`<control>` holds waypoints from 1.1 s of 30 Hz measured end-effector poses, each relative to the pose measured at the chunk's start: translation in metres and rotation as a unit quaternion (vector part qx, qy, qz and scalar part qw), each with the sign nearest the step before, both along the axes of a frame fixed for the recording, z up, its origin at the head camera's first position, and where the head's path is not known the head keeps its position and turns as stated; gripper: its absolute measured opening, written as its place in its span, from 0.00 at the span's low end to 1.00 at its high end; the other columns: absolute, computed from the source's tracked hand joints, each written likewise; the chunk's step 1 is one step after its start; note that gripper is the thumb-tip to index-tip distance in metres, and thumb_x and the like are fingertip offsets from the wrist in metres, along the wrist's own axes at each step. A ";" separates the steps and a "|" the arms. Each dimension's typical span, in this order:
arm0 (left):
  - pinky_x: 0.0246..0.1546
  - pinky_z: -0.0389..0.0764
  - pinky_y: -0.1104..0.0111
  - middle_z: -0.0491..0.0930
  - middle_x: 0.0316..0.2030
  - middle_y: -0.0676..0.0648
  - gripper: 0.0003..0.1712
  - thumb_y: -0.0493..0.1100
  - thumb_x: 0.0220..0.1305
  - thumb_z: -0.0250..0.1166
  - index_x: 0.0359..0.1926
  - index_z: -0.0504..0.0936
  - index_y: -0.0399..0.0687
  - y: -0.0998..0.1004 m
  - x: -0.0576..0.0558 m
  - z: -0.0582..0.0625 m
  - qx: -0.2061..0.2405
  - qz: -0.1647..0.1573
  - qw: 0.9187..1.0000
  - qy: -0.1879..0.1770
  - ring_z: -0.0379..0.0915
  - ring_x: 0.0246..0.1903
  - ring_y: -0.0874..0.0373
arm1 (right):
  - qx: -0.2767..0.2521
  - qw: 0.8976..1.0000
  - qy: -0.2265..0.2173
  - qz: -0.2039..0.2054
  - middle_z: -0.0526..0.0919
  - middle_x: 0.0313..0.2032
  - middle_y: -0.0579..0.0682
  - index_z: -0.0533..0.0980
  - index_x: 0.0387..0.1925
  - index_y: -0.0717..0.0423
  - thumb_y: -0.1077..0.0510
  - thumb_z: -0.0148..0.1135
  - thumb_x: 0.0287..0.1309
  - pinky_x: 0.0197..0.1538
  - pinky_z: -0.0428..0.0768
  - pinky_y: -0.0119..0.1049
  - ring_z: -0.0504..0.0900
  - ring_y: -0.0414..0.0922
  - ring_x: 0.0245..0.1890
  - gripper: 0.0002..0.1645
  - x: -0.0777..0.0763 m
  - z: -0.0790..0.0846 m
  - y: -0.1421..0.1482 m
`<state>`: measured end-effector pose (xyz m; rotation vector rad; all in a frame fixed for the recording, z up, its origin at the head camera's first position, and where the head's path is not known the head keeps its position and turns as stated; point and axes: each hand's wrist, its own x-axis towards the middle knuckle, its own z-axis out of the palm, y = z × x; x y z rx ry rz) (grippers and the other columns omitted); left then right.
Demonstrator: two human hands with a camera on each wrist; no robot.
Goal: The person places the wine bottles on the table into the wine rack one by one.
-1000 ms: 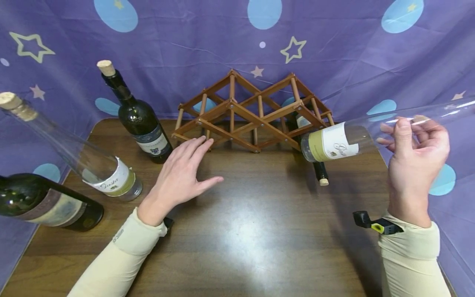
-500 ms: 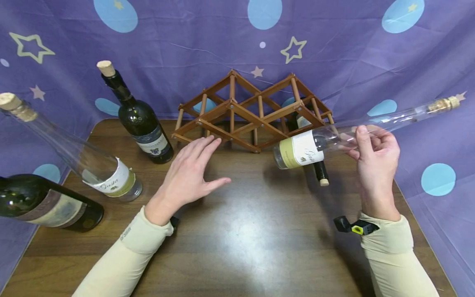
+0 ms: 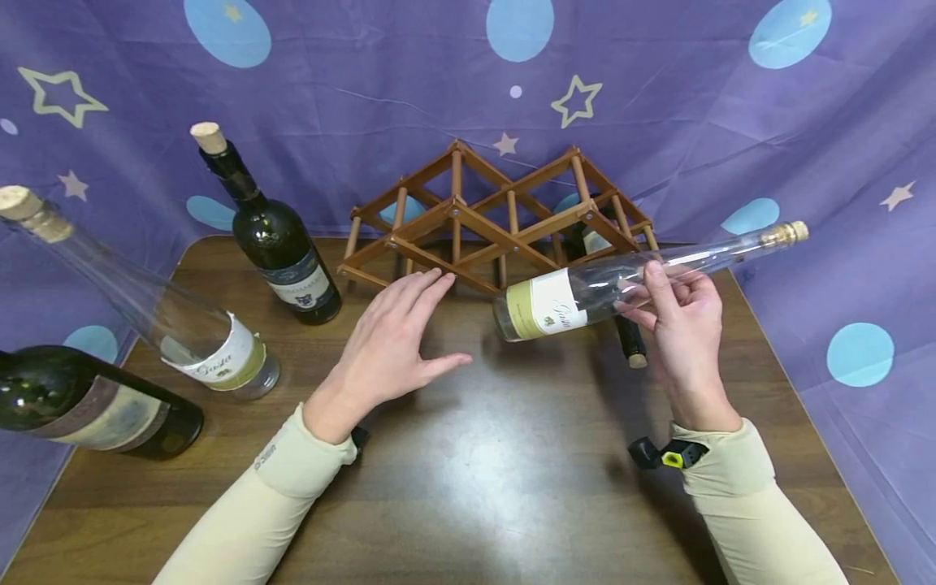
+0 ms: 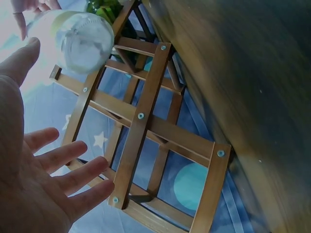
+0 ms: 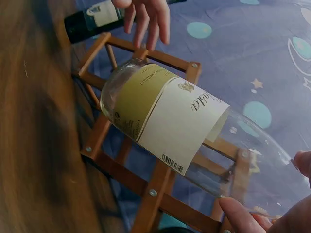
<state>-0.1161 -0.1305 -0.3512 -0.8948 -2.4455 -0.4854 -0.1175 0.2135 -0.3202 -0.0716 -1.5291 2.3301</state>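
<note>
Cream sleeves (image 3: 738,487), black-and-yellow wrist camera (image 3: 686,453)

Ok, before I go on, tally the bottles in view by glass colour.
Clear: 2 (held clear bottle in the right hand, standing clear bottle)
Dark: 3 (front dark bottle and rear dark bottle at the left, racked dark bottle in the wooden rack)
Total: 5

Clear corked bottle (image 3: 605,281), labelled white and green, held tilted before the wooden rack (image 3: 516,246)
</note>
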 end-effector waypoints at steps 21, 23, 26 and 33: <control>0.68 0.58 0.55 0.67 0.67 0.41 0.62 0.73 0.46 0.71 0.74 0.63 0.42 0.028 -0.003 -0.004 0.009 -0.022 0.999 -0.022 0.62 0.66 0.44 | 0.015 0.997 -0.034 0.065 0.84 0.38 0.62 0.72 0.45 0.63 0.56 0.68 0.60 0.36 0.85 0.47 0.86 0.53 0.37 0.19 0.004 -0.021 -0.046; 0.68 0.59 0.55 0.67 0.68 0.41 0.62 0.73 0.45 0.71 0.74 0.62 0.42 0.030 -0.003 -0.005 0.006 -0.023 0.999 -0.028 0.62 0.66 0.45 | 0.017 0.997 -0.037 0.067 0.84 0.38 0.62 0.72 0.45 0.63 0.55 0.68 0.61 0.36 0.85 0.47 0.86 0.53 0.37 0.19 0.005 -0.023 -0.050; 0.68 0.59 0.55 0.67 0.67 0.42 0.63 0.73 0.45 0.71 0.74 0.61 0.43 0.033 -0.003 -0.007 -0.003 -0.022 0.999 -0.035 0.63 0.66 0.46 | 0.020 0.996 -0.042 0.071 0.84 0.39 0.62 0.72 0.45 0.62 0.54 0.67 0.61 0.35 0.85 0.47 0.86 0.54 0.38 0.18 0.006 -0.026 -0.056; 0.69 0.58 0.59 0.69 0.66 0.41 0.63 0.69 0.44 0.74 0.73 0.62 0.39 0.035 -0.004 -0.010 -0.010 -0.027 0.999 -0.033 0.64 0.64 0.46 | 0.012 0.996 -0.047 0.079 0.82 0.42 0.62 0.70 0.45 0.60 0.54 0.67 0.61 0.37 0.84 0.49 0.86 0.56 0.42 0.19 0.009 -0.031 -0.067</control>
